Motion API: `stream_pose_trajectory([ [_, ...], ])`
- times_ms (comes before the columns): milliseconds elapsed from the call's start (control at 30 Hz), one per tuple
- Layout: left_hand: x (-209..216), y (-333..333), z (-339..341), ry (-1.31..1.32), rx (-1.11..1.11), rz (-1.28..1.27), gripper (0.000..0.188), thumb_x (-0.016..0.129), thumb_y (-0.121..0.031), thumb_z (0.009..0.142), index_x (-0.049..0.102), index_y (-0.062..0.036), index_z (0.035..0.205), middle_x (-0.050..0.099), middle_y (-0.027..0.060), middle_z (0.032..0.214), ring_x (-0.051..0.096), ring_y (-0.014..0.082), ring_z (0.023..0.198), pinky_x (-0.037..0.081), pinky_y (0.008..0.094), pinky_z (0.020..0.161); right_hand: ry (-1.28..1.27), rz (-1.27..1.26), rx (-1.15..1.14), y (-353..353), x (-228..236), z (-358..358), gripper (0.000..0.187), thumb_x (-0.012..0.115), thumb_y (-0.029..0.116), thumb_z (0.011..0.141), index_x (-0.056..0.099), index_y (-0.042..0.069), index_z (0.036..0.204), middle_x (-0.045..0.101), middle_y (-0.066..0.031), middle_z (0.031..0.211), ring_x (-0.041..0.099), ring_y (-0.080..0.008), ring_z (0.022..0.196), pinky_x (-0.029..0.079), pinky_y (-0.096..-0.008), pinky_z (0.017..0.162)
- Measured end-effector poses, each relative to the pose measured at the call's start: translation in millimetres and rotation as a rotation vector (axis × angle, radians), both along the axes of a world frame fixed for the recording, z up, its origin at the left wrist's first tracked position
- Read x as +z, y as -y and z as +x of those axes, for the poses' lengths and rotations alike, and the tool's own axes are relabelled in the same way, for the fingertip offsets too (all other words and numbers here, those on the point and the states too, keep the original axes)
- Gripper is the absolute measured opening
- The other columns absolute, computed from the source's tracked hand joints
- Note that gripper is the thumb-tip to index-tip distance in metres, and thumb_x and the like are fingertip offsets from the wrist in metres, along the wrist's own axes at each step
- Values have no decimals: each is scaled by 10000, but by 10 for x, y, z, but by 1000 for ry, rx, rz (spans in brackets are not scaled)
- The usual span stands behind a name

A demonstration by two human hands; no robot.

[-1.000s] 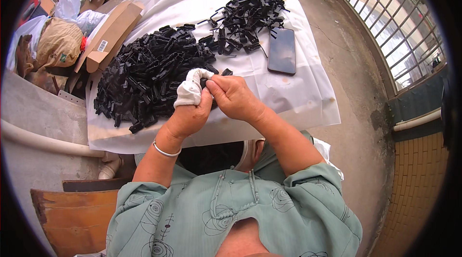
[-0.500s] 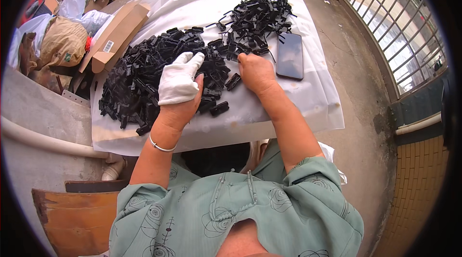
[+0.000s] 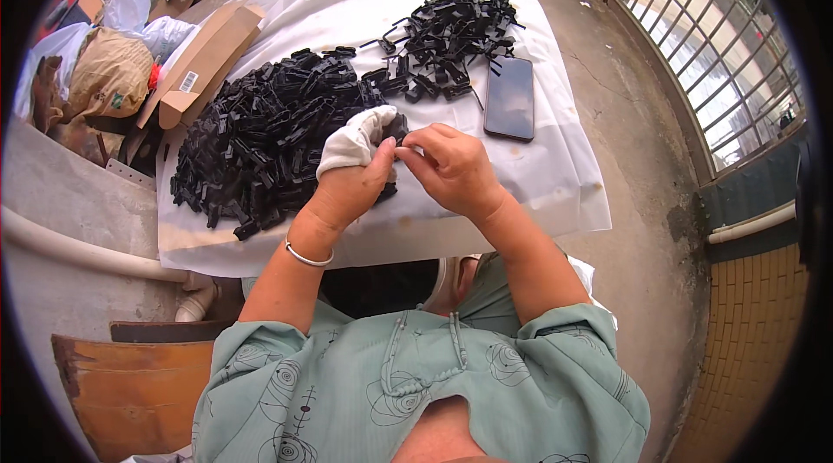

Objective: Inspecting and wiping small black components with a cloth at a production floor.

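My left hand [image 3: 354, 161] wears a white glove that leaves the thumb bare. Its fingers are curled and the thumb presses in, over the right side of a large heap of black plastic parts [image 3: 269, 120]. Fingertips of my bare right hand [image 3: 455, 166] are pinched together right beside the left thumb. Whatever lies between the two hands is mostly hidden by the fingers and too small to name. Beyond them is a second heap of black pieces [image 3: 455, 29] with thin prongs sticking out.
A dark-screened phone [image 3: 509, 100] lies right of the heaps on the white sheet [image 3: 542, 190] covering the table. An open cardboard box [image 3: 204, 64] sits at the left edge, near bags [image 3: 113, 72]. A barred window [image 3: 711, 46] stands to the right.
My right hand has drawn back from the smaller heap's near edge to meet the left. My left hand has turned inward and moved right, its fingers curling.
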State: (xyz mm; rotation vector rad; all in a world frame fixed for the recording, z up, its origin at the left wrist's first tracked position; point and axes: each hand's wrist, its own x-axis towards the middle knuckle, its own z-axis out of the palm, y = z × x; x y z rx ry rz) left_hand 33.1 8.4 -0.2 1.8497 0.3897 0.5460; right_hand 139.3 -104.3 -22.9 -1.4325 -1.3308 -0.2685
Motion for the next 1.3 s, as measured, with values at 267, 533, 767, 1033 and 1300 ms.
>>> stream_pose_trajectory([
  [267,113,113,-75,71,-244,-188,205,530,-2,845,541,15,1049,570,43,830,542,67,631,470,192,508,-697,-173,187,41,67,28,229,613,180,868,536,25,718,469,40,621,377,-35,573,344,-207,497],
  [533,-55,106,-21,177,-10,284,220,569,-9,785,575,30,1002,618,131,870,606,191,734,499,300,656,-466,-274,165,32,21,-36,238,484,146,918,534,-17,751,508,-73,593,418,-111,554,394,-275,528],
  [767,-165,49,-18,207,75,535,238,577,-34,762,582,27,992,614,170,905,608,287,808,483,328,756,-627,-243,149,-141,-180,-100,211,495,148,917,574,-8,799,535,-15,639,432,-88,590,399,-259,545],
  [1033,12,-22,-94,151,-78,-315,320,493,-23,891,415,-25,1201,544,22,877,489,73,694,447,210,658,-442,-329,229,28,33,54,142,587,127,855,615,-3,905,587,-34,716,490,-86,625,423,-235,581],
  [1300,74,-3,-100,49,-55,-127,327,407,0,884,415,-13,1211,548,23,849,415,26,602,377,169,523,-346,-182,245,39,-1,80,130,675,53,767,648,24,891,580,-11,676,480,-64,581,398,-213,530],
])
